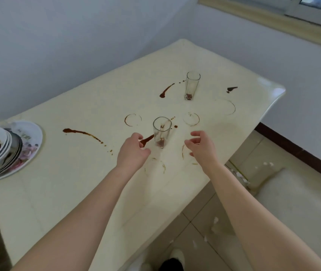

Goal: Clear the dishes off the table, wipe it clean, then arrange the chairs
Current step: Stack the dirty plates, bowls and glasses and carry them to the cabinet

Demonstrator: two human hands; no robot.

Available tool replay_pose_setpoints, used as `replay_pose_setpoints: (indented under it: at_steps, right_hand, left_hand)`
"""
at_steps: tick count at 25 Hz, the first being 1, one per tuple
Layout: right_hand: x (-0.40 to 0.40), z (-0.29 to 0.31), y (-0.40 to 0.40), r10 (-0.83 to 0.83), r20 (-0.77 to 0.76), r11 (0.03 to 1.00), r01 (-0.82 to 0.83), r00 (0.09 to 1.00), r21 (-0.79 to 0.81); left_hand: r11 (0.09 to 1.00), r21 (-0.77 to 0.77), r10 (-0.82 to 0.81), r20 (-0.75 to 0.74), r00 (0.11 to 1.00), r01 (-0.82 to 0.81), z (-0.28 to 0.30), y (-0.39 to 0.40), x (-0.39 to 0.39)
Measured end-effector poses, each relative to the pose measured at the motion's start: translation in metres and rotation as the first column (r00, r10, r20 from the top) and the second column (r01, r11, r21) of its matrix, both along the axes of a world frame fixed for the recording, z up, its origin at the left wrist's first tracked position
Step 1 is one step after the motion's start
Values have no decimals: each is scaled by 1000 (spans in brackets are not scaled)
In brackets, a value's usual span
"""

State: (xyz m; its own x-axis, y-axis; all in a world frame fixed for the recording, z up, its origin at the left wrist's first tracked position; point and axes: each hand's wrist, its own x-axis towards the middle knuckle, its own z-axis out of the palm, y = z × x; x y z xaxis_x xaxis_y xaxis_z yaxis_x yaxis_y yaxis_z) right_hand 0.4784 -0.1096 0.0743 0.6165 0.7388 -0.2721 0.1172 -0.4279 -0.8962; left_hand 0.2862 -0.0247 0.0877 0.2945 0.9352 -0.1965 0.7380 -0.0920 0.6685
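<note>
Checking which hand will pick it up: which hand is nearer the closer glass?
Left, narrowly. The left hand sits just beside the near glass, fingertips almost at its base. The right hand hovers on the other side, with a wider gap. Neither touches it.

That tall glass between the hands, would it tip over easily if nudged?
Probably: the near glass is tall and narrow, so a push near its rim could topple it. It looks nearly empty, so likely light. Being clear glass, it is probably smooth and breakable.

two clear tall glasses stand upright with brown dregs: near glass [162, 132] mid-desk, far glass [192, 85] toward the far corner; stacked dirty plates [3, 149] overhang the left edge.
</note>
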Motion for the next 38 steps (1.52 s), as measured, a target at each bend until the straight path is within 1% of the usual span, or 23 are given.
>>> replay_pose_setpoints:
  at_steps: [6, 11, 13, 16, 20, 22, 23, 26, 29, 32, 35, 38]
  right_hand:
    - [26, -8, 17, 10, 15, 1000, -10, 1000, -29]
    - [67, -19, 49, 12, -8, 999, -13, 1000, -44]
    - [90, -21, 76, 36, -6, 999, -36, 999, -26]
    - [130, -23, 113, 90, -5, 995, -91, 996, -40]
    - [173, -21, 155, 170, 18, 983, -168, 985, -77]
    - [188, -21, 174, 194, 43, 977, -190, 980, -95]
    - [194, -23, 182, 196, 69, 977, -190, 978, -93]
    - [212, -22, 215, 174, 221, 984, -160, 960, -79]
    - [228, -15, 255, 238, 356, 971, -212, 904, -111]
    - [240, -15, 293, 365, 383, 928, -297, 849, -226]
    - [248, -28, 314, 476, 345, 867, -365, 809, -339]
    - [239, -30, 312, 488, 382, 866, -380, 785, -324]
  left_hand:
    - [1000, 5, 19, 76, 997, -19, -6, 20, 23]
    - [998, -57, 6, 25, 1000, -5, -15, 45, 61]
    - [999, -54, 1, -22, 1000, -2, -16, 60, 83]
    - [999, -34, 4, -160, 987, -10, -16, 70, 114]
    - [993, -117, -26, -352, 936, -17, -24, 77, 134]
    - [994, -97, -1, -415, 910, -43, -24, 83, 139]
    - [995, -77, 30, -422, 906, -68, -24, 85, 140]
    - [976, -77, 172, -312, 934, -205, -21, 96, 141]
    - [956, -56, 268, -237, 934, -288, -15, 110, 139]
    - [944, -51, 308, -219, 926, -326, -10, 118, 133]
    - [934, -51, 334, -215, 918, -352, -10, 121, 122]
    - [925, -51, 358, -214, 909, -377, -10, 120, 108]
